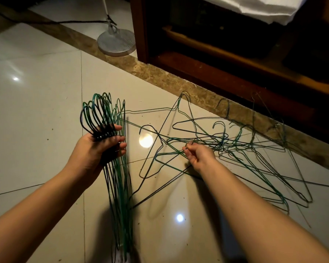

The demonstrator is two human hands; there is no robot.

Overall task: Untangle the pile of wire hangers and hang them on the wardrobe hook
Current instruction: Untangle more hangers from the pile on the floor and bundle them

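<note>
Fingers [120,138] of left hand [95,149] hold hanger bundle [120,186] upright, hooks up.

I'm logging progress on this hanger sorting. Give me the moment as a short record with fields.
Left hand: grips bundle of hangers at the necks, hooks up
Right hand: pinches a wire in the tangled pile
Pile location: on the tiled floor, beside dark wooden furniture
Nearby: round stand base
Hung so far: none in view
</note>
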